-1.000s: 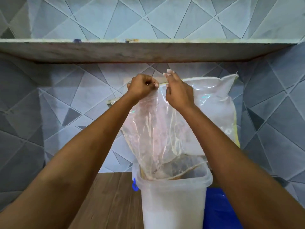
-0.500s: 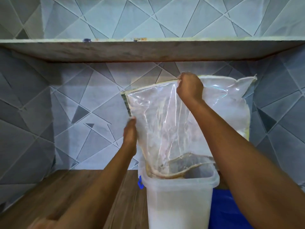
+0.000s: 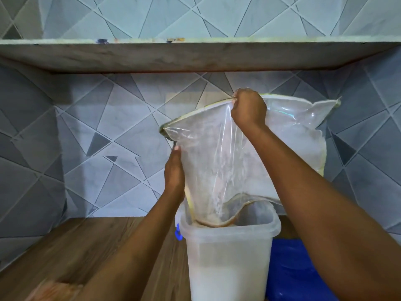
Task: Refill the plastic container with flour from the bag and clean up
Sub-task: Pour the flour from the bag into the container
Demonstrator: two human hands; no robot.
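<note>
- Grey-blue wall tiles (image 3: 91,131) with a triangle pattern cover the far and side walls.
- A grey shelf (image 3: 152,55) spans the wall overhead.
- A wood-grain worktop (image 3: 76,246) lies below.

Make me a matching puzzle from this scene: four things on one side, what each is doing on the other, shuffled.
1 bag
2 container
3 right hand
4 left hand

a stands on the counter, holding flour
b pinches the bag's top edge
c rests flat against the bag's side
d hangs mouth-down into the container

Pairs: 1-d, 2-a, 3-b, 4-c
</note>
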